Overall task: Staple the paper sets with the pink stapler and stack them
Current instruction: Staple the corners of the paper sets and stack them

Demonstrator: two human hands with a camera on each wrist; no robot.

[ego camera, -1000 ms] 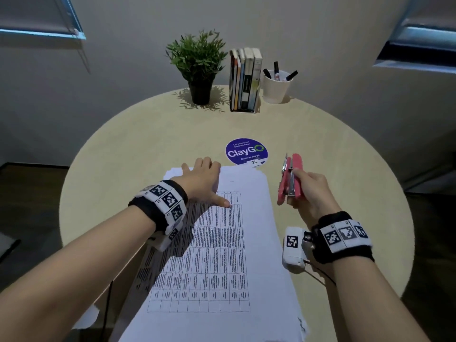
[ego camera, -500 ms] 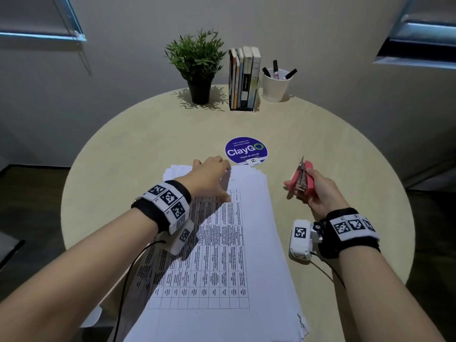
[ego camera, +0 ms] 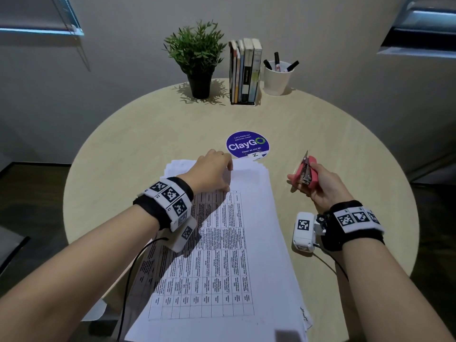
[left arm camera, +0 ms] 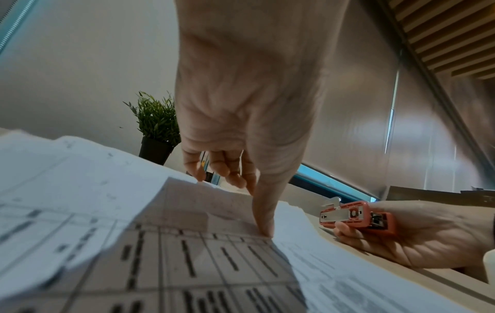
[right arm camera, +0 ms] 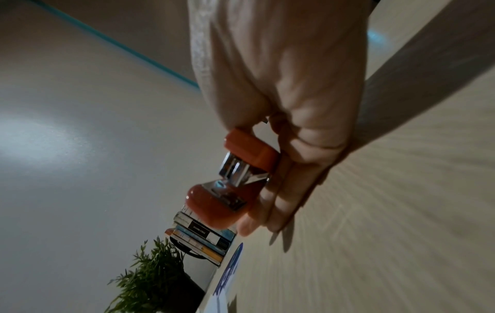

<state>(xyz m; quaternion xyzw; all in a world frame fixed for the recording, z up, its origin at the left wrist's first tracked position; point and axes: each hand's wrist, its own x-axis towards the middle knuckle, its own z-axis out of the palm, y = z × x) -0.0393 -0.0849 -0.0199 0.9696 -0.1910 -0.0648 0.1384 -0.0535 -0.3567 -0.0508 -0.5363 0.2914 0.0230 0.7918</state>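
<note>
Sitting on the round bench [ego camera: 320,134] is a big paper stack [ego camera: 222,255], w/ a printed table on the top sheet, running from the near edge of the bench up to just short of the purple ClayGo sticker [ego camera: 247,144]. The far top corner of the stack is being worked by the left hand [ego camera: 212,172]: thumb pressed down on the top sheet, other fingers curled over the far edge of the pages. In the left wrist view the thumb tip [left arm camera: 263,224] is seen planted on the paper w/ the top sheets bowed up a bit around it; whether pages are actually pinched can't be told for sure, but the fingers are bent round the edge.

To the right of the stack, the pink stapler [ego camera: 307,172] is gripped in the right hand [ego camera: 320,186], held off the bench, well apart from the paper. It's tilted on its side, nose pointing away toward the far side of the bench, metal magazine showing between the two pink halves [right arm camera: 233,184]. Fingers are wrapped under it, thumb on top.

Beyond the sticker, along the far edge of the bench: a potted plant [ego camera: 197,60], a row of books [ego camera: 245,70] standing upright in a holder just right of the plant, then a white cup [ego camera: 277,79] w/ markers.
</note>
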